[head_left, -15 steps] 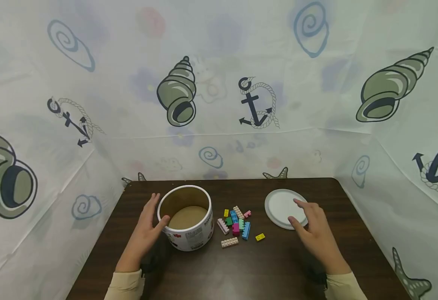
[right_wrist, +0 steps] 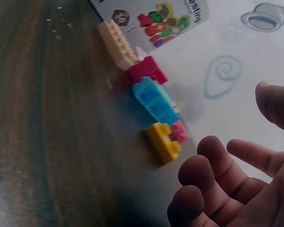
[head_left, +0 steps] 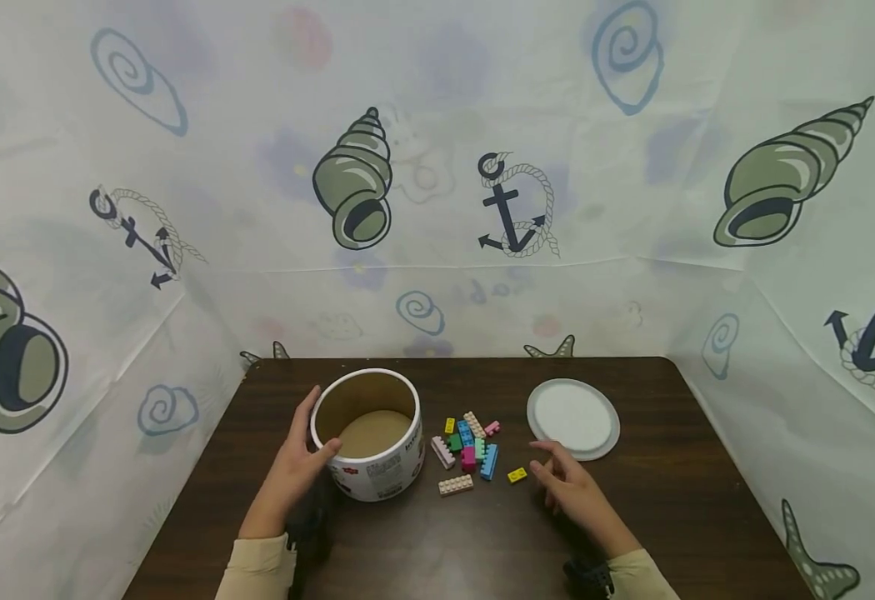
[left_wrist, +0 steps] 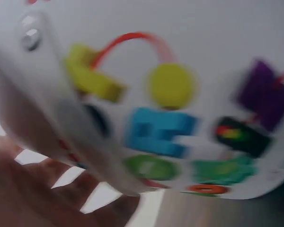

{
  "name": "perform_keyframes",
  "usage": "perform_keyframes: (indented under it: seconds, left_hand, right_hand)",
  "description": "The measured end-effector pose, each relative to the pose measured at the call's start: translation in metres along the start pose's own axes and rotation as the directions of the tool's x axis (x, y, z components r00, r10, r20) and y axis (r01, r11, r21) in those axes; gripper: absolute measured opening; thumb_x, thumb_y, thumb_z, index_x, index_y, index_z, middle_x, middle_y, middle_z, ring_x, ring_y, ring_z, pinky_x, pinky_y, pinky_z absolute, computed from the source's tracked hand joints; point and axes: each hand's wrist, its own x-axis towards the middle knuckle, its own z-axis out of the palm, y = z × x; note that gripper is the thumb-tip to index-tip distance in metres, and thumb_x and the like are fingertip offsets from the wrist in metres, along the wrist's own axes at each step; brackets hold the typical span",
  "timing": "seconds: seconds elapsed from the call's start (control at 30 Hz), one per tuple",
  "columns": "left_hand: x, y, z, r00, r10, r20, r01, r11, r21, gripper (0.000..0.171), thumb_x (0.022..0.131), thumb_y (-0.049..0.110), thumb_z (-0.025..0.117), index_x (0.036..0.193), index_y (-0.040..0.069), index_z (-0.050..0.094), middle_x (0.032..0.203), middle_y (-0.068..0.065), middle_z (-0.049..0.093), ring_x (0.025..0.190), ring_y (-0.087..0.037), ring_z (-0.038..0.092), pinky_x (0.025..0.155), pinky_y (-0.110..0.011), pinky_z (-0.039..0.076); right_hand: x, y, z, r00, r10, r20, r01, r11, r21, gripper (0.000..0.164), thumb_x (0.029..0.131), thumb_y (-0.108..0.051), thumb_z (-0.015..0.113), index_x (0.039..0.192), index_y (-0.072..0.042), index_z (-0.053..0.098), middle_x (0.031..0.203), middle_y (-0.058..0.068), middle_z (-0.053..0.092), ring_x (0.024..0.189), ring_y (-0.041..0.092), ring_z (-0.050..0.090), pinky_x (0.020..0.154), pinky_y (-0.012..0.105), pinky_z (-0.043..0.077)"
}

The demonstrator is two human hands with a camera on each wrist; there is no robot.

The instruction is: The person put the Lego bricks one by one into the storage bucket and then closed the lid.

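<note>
A white bucket [head_left: 382,479] with toy pictures printed on its side stands upright, its mouth uncovered and its bottom bare. My left hand [head_left: 287,475] is at the bucket's left side, fingers spread along the outside and thumb right at the rim. In the left wrist view, gaps show between the extended fingers [left_wrist: 80,189] beside the white handle [left_wrist: 71,94]. My right hand [head_left: 576,496] hovers with loosely bent fingers and holds nothing. Nearest to it is a yellow toy brick [head_left: 517,475], lying apart, also in the right wrist view [right_wrist: 164,143].
Several coloured toy bricks lie in a cluster right of the bucket, among them a blue one [head_left: 489,462], a magenta one [head_left: 468,459] and a beige one [head_left: 456,485]. A round white lid [head_left: 572,417] lies flat farther back on the dark table [head_left: 437,550]. A patterned curtain [head_left: 437,225] surrounds the table.
My right hand has moved left and toward me, off the lid, to beside the yellow brick. The left hand has come slightly closer around the bucket.
</note>
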Motion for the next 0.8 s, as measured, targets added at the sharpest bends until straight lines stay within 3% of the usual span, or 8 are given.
perform_keyframes:
  seconds: [0.2, 0.47, 0.57, 0.7, 0.8]
  left_hand:
    - [0.009, 0.005, -0.004, 0.996, -0.013, 0.084, 0.013, 1.000, 0.002, 0.114, 0.095, 0.035, 0.084, 0.177, 0.025, 0.006, 0.182, -0.021, 0.013, 0.161, -0.056, 0.027, 0.118, -0.079, 0.034]
    - [0.008, -0.003, 0.002, 0.997, -0.045, 0.068, 0.052, 0.993, -0.104, 0.109, 0.095, 0.019, 0.084, 0.176, 0.027, 0.011, 0.181, -0.019, 0.018, 0.160, -0.051, 0.031, 0.121, -0.074, 0.034]
    - [0.011, -0.007, 0.009, 0.999, -0.019, 0.043, 0.027, 0.982, -0.188, 0.104, 0.098, 0.011, 0.079, 0.176, 0.026, 0.012, 0.180, -0.018, 0.020, 0.156, -0.047, 0.036, 0.118, -0.056, 0.046]
    - [0.016, -0.012, 0.022, 0.999, 0.037, 0.033, -0.023, 0.931, -0.364, 0.095, 0.101, 0.003, 0.071, 0.176, 0.022, 0.015, 0.175, -0.023, 0.022, 0.147, -0.033, 0.043, 0.105, -0.025, 0.053]
    - [0.019, -0.015, 0.028, 0.998, 0.060, 0.023, -0.045, 0.905, -0.422, 0.089, 0.102, 0.002, 0.068, 0.174, 0.021, 0.019, 0.171, -0.024, 0.025, 0.144, -0.030, 0.045, 0.101, -0.019, 0.052]
  right_hand:
    - [0.005, 0.010, 0.003, 0.999, 0.043, 0.019, -0.044, 0.998, 0.045, 0.050, 0.109, -0.035, 0.067, 0.154, -0.019, 0.054, 0.096, 0.017, 0.065, 0.066, 0.023, 0.061, 0.055, 0.039, 0.056]
    - [0.010, 0.017, 0.012, 0.990, 0.040, 0.133, -0.041, 0.999, 0.002, 0.057, 0.104, -0.035, 0.075, 0.155, -0.020, 0.055, 0.092, 0.012, 0.065, 0.066, 0.022, 0.062, 0.049, 0.038, 0.056]
    - [0.014, 0.018, 0.015, 0.990, 0.022, 0.136, -0.018, 0.999, -0.026, 0.055, 0.102, -0.034, 0.077, 0.153, -0.022, 0.058, 0.089, 0.010, 0.065, 0.058, 0.020, 0.058, 0.046, 0.037, 0.054]
    - [0.017, 0.020, 0.014, 0.993, 0.008, 0.114, -0.003, 0.999, -0.045, 0.051, 0.102, -0.029, 0.078, 0.150, -0.023, 0.063, 0.087, 0.009, 0.065, 0.052, 0.017, 0.054, 0.044, 0.035, 0.052]
    - [0.018, 0.022, 0.012, 0.993, 0.013, 0.120, -0.007, 0.999, -0.047, 0.050, 0.101, -0.027, 0.078, 0.149, -0.024, 0.064, 0.086, 0.009, 0.065, 0.053, 0.016, 0.053, 0.044, 0.035, 0.052]
